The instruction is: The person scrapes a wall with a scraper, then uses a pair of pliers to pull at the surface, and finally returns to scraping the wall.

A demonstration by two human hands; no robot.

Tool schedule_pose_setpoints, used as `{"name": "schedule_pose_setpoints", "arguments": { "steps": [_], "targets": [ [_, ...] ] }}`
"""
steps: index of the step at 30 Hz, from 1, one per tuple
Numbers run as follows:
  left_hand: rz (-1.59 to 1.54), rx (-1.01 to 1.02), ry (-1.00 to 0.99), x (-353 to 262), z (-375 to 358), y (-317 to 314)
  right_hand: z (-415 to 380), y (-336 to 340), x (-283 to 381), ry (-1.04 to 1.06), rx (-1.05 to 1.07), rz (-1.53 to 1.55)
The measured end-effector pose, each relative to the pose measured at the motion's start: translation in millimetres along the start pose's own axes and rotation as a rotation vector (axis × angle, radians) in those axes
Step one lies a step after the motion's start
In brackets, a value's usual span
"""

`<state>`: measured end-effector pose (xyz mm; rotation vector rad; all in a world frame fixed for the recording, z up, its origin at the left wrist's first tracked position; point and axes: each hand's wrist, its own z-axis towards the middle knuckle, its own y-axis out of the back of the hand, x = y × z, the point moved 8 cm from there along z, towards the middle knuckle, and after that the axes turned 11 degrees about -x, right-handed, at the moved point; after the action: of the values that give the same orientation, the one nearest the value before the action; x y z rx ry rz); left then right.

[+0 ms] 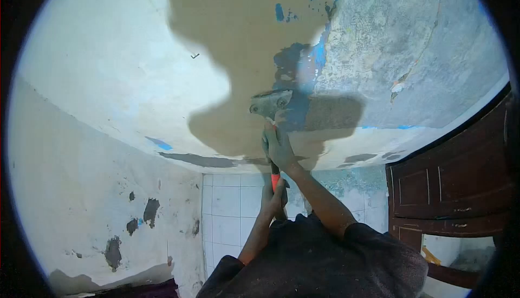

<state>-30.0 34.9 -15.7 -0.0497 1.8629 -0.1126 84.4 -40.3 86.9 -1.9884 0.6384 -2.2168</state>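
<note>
A wide-bladed scraper (264, 103) with a red and black handle stands up in front of me, its metal head against the wall (216, 5). My right hand (279, 147) is closed round the upper handle, just below the head. Lower down, my left hand (274, 196) grips the handle near its red part. The blade's edge meets the border between cream paint and a bared blue and grey patch (294, 65). To the right the wall is rough grey plaster (374, 32). My shadow falls across the painted area.
At the right stands a dark brown wooden cabinet (447, 184) with panelled doors. A side wall (81, 179) with chipped grey spots is on the left. White floor tiles (225, 206) lie below. A small hook (195, 56) sticks out of the wall.
</note>
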Motion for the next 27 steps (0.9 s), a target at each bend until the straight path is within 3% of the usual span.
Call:
{"name": "schedule_pose_setpoints", "arguments": {
  "steps": [4,6,7,11,16,18,19,20,22,26,27],
  "targets": [
    [-0.038,-0.024,-0.004,6,4,4,-1,-6,-2,-0.053,0.018,0.044],
    [0.004,-0.085,0.043,15,14,9,1,-5,-1,-0.011,-0.025,0.030],
    [-0.030,-0.042,-0.082,1,14,6,2,-3,-5,-0.015,-0.025,0.031],
    [0.041,-0.035,-0.033,15,27,10,6,-3,-5,0.054,-0.040,-0.034],
    [-0.005,0.004,-0.136,-21,32,-5,15,-11,30,0.062,0.008,-0.038],
    [-0.025,0.014,-0.182,-43,31,-15,22,-15,58,0.159,-0.014,-0.134],
    [-0.031,0.009,-0.171,-52,28,-18,20,-18,61,0.001,0.012,-0.080],
    [-0.030,0.009,-0.173,-50,29,-18,20,-18,61,0.002,0.013,-0.079],
    [-0.031,0.001,-0.156,-40,34,-15,21,-19,65,0.112,0.029,-0.054],
    [0.108,-0.093,-0.241,-5,27,-6,18,2,3,0.101,0.038,-0.070],
    [0.041,-0.021,-0.056,2,23,-9,9,-3,26,0.058,0.035,-0.050]
  ]
}}
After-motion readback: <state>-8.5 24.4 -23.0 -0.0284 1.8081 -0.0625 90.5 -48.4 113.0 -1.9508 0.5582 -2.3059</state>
